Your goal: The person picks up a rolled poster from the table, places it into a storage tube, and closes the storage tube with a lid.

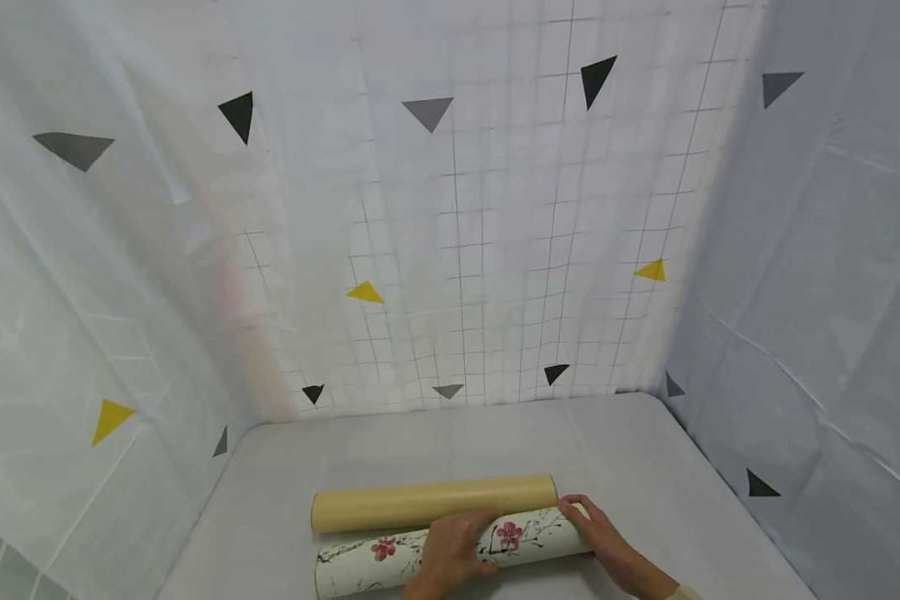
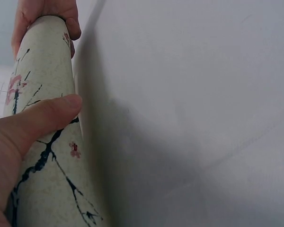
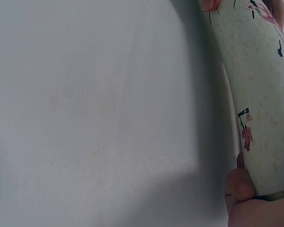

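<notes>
A pale roll of wallpaper [image 1: 390,560] printed with dark branches and pink blossoms lies slantwise near the front of the table. Around its middle, my left hand [image 1: 453,552] grips it, with the thumb across the near side in the left wrist view. My right hand [image 1: 603,537] holds the roll's right end; in the right wrist view its fingers [image 3: 240,184] wrap the end rim. Just behind lies a plain yellow-tan roll [image 1: 427,502], touched by neither palm as far as I can see. Part of its near side is hidden by the flowered roll and my left hand.
The white table [image 1: 450,442] has rounded far corners. White sheeting [image 1: 495,250] with grid lines and black, grey and yellow triangles hangs at the back, and similar sheets stand along the left [image 1: 45,292] and right sides.
</notes>
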{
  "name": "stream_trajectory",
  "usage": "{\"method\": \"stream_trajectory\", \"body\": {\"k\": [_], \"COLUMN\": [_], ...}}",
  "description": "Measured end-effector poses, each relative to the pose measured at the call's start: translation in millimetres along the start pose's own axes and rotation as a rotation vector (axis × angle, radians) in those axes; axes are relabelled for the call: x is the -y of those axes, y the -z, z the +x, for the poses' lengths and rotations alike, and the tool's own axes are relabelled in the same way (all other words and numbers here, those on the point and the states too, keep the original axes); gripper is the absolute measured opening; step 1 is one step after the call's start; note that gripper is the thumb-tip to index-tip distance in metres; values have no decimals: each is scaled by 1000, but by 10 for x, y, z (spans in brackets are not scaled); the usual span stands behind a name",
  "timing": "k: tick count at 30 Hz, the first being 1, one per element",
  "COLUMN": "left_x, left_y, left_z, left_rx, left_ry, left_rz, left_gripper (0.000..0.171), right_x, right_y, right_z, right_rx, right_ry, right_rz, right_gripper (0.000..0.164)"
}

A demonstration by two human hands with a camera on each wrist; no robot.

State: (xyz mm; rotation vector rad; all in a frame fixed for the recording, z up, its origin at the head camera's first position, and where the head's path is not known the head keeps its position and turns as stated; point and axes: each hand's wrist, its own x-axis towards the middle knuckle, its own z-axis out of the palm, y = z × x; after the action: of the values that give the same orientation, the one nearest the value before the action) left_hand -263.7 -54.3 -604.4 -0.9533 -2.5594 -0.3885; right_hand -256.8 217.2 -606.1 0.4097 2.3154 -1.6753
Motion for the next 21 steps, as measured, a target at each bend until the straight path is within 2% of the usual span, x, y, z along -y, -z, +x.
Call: {"method": "stream_trajectory", "body": {"k": [4,12,17,21], "left_x": [7,15,10,8], "left_y": [-4,-40,-53,-50], "left_z": [-7,-62,-47,-36], "left_rx": [-1,55,25,26], "left_ry": [-7,-11,6,-1], "left_rz": [6,-32,-20,-7], "left_gripper": [83,81,83,83], "right_x": [-14,-105,-88,-87], "right_y": [-12,-33,-46,-69], "right_z": [3,-13,-10,-14], "right_rx": [-8,-9,-42,-77], "right_ry": [3,-15,36,59], "right_rz": [1,-13,-20,-22], "right_gripper": [62,64,69,60]}}
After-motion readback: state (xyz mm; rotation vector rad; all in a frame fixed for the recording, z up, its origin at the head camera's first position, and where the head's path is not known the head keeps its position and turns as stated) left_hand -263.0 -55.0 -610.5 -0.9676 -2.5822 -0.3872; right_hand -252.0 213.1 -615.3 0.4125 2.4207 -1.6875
